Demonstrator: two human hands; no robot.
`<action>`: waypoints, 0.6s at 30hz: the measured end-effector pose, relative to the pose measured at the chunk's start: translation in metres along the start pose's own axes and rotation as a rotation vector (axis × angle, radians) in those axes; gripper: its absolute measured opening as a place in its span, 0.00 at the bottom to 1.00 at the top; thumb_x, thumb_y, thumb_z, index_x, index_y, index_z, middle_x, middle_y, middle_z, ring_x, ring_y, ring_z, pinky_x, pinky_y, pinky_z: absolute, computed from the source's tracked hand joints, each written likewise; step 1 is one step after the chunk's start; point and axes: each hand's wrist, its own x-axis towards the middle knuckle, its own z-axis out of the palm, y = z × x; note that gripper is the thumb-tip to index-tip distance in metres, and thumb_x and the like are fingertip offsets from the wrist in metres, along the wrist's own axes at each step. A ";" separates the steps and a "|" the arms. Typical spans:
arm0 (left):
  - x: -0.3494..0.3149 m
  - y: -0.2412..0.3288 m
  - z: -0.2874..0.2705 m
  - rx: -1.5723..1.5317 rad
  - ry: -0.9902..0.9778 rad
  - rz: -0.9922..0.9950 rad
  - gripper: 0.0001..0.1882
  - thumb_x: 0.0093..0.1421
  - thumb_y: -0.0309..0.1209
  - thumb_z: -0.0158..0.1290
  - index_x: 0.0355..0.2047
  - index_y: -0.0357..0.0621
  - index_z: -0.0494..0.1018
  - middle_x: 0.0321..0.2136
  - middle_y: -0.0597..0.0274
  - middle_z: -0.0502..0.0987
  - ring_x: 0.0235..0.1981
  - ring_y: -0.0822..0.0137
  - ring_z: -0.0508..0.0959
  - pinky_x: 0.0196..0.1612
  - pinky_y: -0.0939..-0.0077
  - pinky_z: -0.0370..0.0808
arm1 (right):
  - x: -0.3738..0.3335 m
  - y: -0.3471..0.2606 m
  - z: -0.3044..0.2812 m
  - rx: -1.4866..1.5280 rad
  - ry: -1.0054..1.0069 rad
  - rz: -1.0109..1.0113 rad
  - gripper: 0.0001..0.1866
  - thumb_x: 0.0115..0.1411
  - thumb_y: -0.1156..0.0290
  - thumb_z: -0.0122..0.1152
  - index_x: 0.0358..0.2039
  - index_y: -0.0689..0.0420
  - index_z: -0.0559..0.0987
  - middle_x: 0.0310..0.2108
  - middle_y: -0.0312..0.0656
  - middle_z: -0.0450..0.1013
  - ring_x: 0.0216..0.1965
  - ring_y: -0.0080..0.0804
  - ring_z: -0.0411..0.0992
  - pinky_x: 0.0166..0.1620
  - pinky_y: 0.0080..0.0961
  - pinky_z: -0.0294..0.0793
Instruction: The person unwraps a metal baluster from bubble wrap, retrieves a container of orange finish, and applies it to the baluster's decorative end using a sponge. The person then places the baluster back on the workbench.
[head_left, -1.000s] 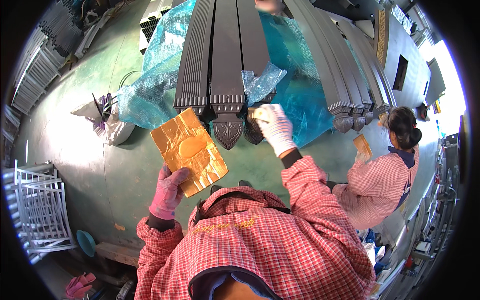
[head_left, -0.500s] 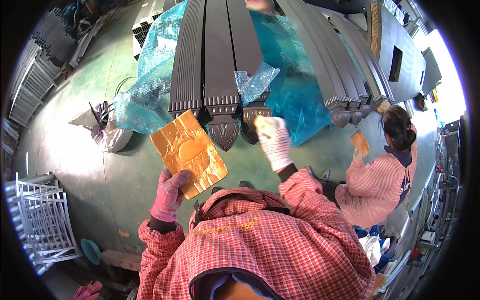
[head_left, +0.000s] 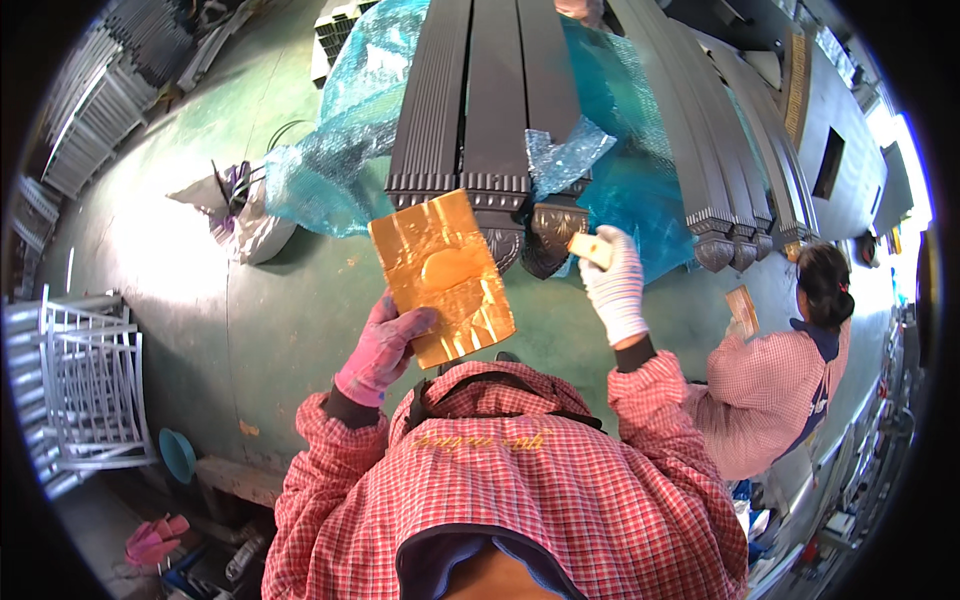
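My left hand, in a pink glove, grips a flat board covered in gold paint, with a wet puddle in its middle. In my right hand, gloved in white with stripes, is a small pale sponge-like pad with a gold-stained edge. The pad is beside the carved heart-shaped end of a dark grey column; whether they touch I cannot tell. That carved end has a golden tint. Blue bubble wrap is folded over the column just above it. The board partly hides the neighbouring grey columns' ends.
More grey columns lie to the right, with blue plastic film between the groups. A co-worker at the right holds a similar board. White metal frames stand at the left, near a teal basin.
The whole view has shifted, so the columns appear farther right. My right hand with the pad has moved slightly to the right of the carved end. The board now overlaps the neighbouring column ends.
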 end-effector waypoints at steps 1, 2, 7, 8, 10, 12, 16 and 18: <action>0.001 -0.003 -0.002 -0.007 -0.022 0.018 0.27 0.55 0.23 0.53 0.56 0.39 0.60 0.48 0.59 0.72 0.46 0.65 0.74 0.49 0.70 0.72 | 0.001 -0.014 -0.006 0.268 -0.048 0.174 0.20 0.49 0.80 0.60 0.44 0.53 0.71 0.35 0.39 0.70 0.27 0.28 0.72 0.28 0.23 0.74; 0.004 -0.005 -0.001 -0.013 -0.060 0.029 0.27 0.55 0.24 0.53 0.56 0.39 0.60 0.48 0.59 0.72 0.47 0.65 0.74 0.49 0.69 0.72 | 0.003 -0.027 -0.013 0.276 0.022 -0.066 0.21 0.49 0.82 0.60 0.45 0.56 0.70 0.34 0.37 0.69 0.21 0.21 0.68 0.22 0.17 0.70; 0.006 -0.012 0.004 -0.035 -0.126 0.027 0.29 0.55 0.27 0.56 0.57 0.40 0.59 0.48 0.61 0.72 0.47 0.66 0.74 0.50 0.70 0.71 | 0.007 -0.109 -0.039 0.164 -0.209 -0.442 0.23 0.47 0.74 0.66 0.46 0.54 0.72 0.35 0.42 0.71 0.33 0.37 0.72 0.34 0.28 0.73; 0.007 -0.015 0.004 -0.038 -0.136 0.027 0.29 0.55 0.27 0.55 0.57 0.40 0.59 0.48 0.61 0.72 0.47 0.66 0.74 0.51 0.70 0.71 | 0.007 -0.121 -0.041 0.146 -0.312 -0.413 0.26 0.47 0.71 0.66 0.48 0.53 0.71 0.36 0.46 0.71 0.37 0.46 0.71 0.38 0.34 0.72; 0.007 -0.017 0.007 -0.012 -0.133 0.032 0.30 0.55 0.27 0.55 0.57 0.39 0.58 0.48 0.60 0.71 0.48 0.66 0.73 0.51 0.70 0.71 | 0.005 -0.128 -0.036 -0.038 -0.367 -0.503 0.26 0.47 0.72 0.64 0.49 0.52 0.71 0.38 0.46 0.70 0.37 0.46 0.72 0.40 0.33 0.73; 0.005 -0.015 0.013 0.045 -0.103 0.044 0.31 0.54 0.27 0.53 0.57 0.37 0.57 0.50 0.58 0.71 0.50 0.64 0.72 0.53 0.68 0.69 | 0.005 -0.128 -0.036 -0.174 -0.442 -0.520 0.25 0.47 0.72 0.63 0.49 0.53 0.72 0.38 0.46 0.70 0.37 0.45 0.72 0.40 0.32 0.73; 0.004 -0.019 0.013 0.003 -0.115 0.057 0.30 0.54 0.27 0.54 0.57 0.38 0.57 0.49 0.59 0.71 0.49 0.65 0.73 0.52 0.69 0.70 | 0.004 -0.129 -0.046 -0.053 -0.380 -0.495 0.24 0.47 0.72 0.63 0.48 0.52 0.73 0.38 0.45 0.70 0.37 0.45 0.72 0.40 0.31 0.73; 0.003 -0.014 0.014 -0.048 -0.144 0.040 0.29 0.56 0.26 0.54 0.57 0.39 0.58 0.47 0.61 0.72 0.46 0.66 0.74 0.50 0.71 0.72 | 0.001 -0.121 -0.042 -0.108 -0.378 -0.604 0.25 0.47 0.71 0.62 0.48 0.51 0.71 0.39 0.45 0.69 0.36 0.47 0.72 0.38 0.35 0.74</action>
